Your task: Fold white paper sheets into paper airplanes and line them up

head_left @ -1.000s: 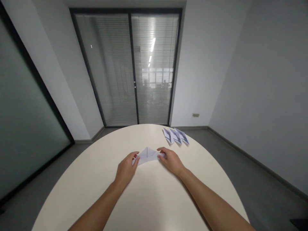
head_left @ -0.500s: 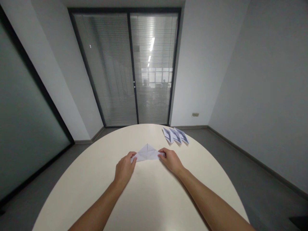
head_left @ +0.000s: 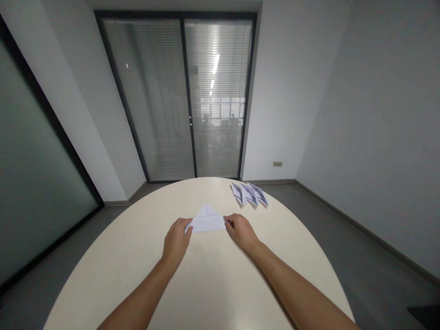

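Note:
A white sheet of folded paper (head_left: 208, 221) lies on the table in front of me, its peak pointing away and its straight edge toward me. A crease runs down from the peak. My left hand (head_left: 177, 236) pinches the paper's left corner between thumb and fingers. At the right corner, my right hand (head_left: 240, 229) grips the paper with its fingertips, partly covering that end. Beyond my right hand lie several folded paper pieces (head_left: 249, 194), overlapping in a row.
The round cream table (head_left: 209, 284) curves away to its far edge. Behind it stands a dark-framed glass door (head_left: 192, 96) with blinds. A small wall plate (head_left: 277, 163) sits low on the right wall.
The paper's front face now looks flatter and more whole, with its lower folds less visible. My right hand's fingers have curled closer at the right corner. The view has shifted slightly.

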